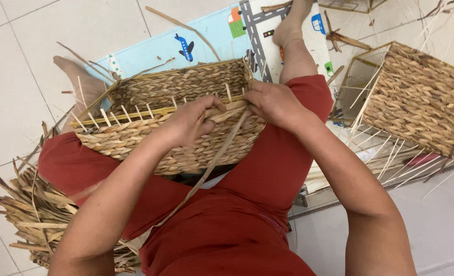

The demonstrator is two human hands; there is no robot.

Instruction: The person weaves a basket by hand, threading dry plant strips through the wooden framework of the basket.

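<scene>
While both hands grip rim, basket [176,120] long axis runs L-R.

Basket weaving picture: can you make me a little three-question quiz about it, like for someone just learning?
1. True or false: both hands are on the rim of the half-woven basket in the person's lap.
2. What lies piled on the floor by the person's left knee?
A) dry straw strips
B) metal wire
C) folded cloth
3. Fill in: a second woven basket sits on the floor to the person's ____.

Key
1. True. The left hand and the right hand both press on the rim, where a long flat strand hangs down.
2. A, the bundle of dry straw strips.
3. Right.
</scene>
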